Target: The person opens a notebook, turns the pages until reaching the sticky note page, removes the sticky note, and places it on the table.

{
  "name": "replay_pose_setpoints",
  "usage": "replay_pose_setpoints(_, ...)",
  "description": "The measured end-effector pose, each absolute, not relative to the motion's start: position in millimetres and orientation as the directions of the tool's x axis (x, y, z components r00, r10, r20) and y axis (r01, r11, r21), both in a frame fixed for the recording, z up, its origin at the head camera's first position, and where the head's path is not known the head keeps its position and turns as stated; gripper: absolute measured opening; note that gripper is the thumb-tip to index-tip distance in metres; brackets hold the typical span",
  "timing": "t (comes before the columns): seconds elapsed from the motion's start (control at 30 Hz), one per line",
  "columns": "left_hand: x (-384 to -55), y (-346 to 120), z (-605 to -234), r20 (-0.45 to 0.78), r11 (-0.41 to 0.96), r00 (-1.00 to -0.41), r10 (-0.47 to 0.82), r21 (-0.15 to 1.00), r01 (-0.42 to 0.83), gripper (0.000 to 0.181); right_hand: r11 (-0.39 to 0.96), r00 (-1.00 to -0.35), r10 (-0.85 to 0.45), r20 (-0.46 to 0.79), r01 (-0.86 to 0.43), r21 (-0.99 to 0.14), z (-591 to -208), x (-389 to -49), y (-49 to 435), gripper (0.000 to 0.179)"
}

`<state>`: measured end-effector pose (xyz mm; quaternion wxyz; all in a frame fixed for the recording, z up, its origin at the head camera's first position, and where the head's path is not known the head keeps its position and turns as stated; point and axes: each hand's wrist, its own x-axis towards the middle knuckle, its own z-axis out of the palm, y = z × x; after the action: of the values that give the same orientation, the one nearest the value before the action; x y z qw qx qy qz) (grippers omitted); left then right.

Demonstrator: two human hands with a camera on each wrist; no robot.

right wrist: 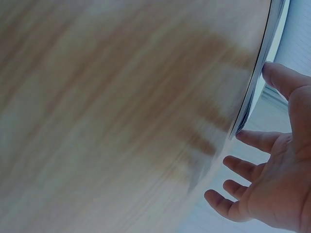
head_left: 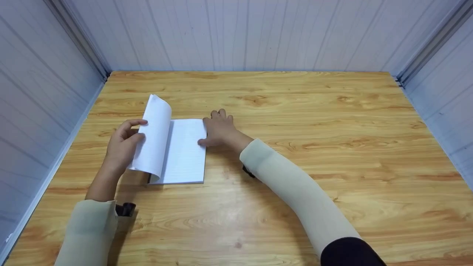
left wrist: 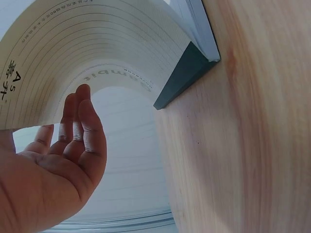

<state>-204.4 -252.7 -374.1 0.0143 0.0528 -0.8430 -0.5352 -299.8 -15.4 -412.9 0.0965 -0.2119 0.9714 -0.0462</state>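
Observation:
A notebook (head_left: 184, 155) of lined paper lies spread on the table, left of the middle. My left hand (head_left: 122, 146) pinches the outer edge of its raised left pages (head_left: 153, 136) between thumb and fingers, and the pages stand up in a curve. The left wrist view shows the printed cream underside (left wrist: 97, 43) of this raised part and a dark spine strip (left wrist: 182, 73). On the other side, my right hand (head_left: 220, 129) touches the notebook's right edge with thumb and forefinger; its other fingers extend past the far corner. The right wrist view shows those two fingertips (right wrist: 269, 70) right at the edge.
The wood-grain table (head_left: 314, 122) extends well to the right of the notebook. Pale panel walls (head_left: 244, 33) close it in at the back and both sides. Black wrist-camera mounts (head_left: 125, 209) stick out under both sleeves.

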Motion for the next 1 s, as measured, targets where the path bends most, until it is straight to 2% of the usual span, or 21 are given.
replay_pose_setpoints(0.33, -205.9, -254.1, -374.9, -0.051, 0.410, -0.997, -0.061, 0.909, -0.071, 0.034, 0.908, -0.890, -0.417, -0.186, -0.399, -0.129, -413.1, -301.1, -14.6, 0.078)
replay_pose_setpoints(0.73, -206.1, -249.3, -376.9, -0.042, 0.427, -0.995, -0.091, 0.901, -0.077, 0.033, 0.899, -0.887, -0.429, -0.173, -0.401, -0.175, -414.6, -300.5, -12.3, 0.074)
replay_pose_setpoints(1.0, -205.9, -248.6, -376.9, -0.041, 0.430, -0.996, -0.081, 0.900, -0.072, 0.033, 0.893, -0.879, -0.445, -0.171, -0.420, -0.161, -412.8, -299.5, -12.8, 0.073)
